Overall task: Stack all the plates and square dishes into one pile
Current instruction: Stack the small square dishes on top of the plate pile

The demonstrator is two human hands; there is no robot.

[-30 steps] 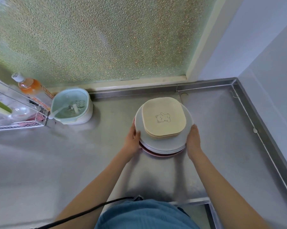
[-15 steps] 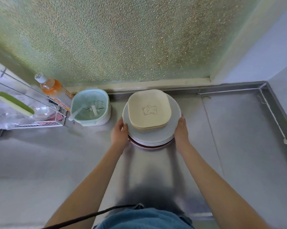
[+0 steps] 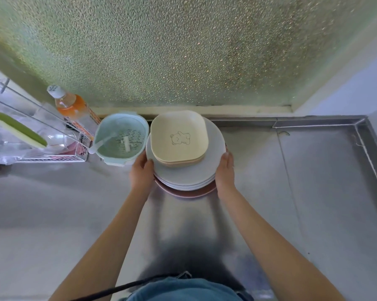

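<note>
**Q:** What is shown, and where is the pile?

**A:** A steel counter (image 3: 313, 192) is seen from above, beneath a frosted glass pane (image 3: 183, 51); a single pile of crockery stands near the back edge. At the bottom a pink plate (image 3: 184, 194) is seen as a crescent only; several white round plates (image 3: 189, 177) are stacked on it; cream square dishes (image 3: 178, 137) are nested on top, the uppermost printed with a small bear.

**Q:** How is the pile held?

**A:** The left hand (image 3: 141, 172) is pressed against the left rim of the white plates, fingers curled round the edge; the right hand (image 3: 225, 172) is laid flat against the right rim; the pile is thus clasped from both sides. Whether it is resting on the counter or lifted cannot be told.

**Q:** How much of the task is done?

**A:** No loose plate or square dish is visible elsewhere on the counter; the stacking is judged to be essentially complete, with only squaring up or setting down possibly left. A pale green colander bowl (image 3: 121, 141) sits just beside the pile on the left; beyond it an orange bottle (image 3: 69, 103) and a wire rack (image 3: 52, 158) are seen; something pinkish lies in the rack, too blurred to be identified.
</note>
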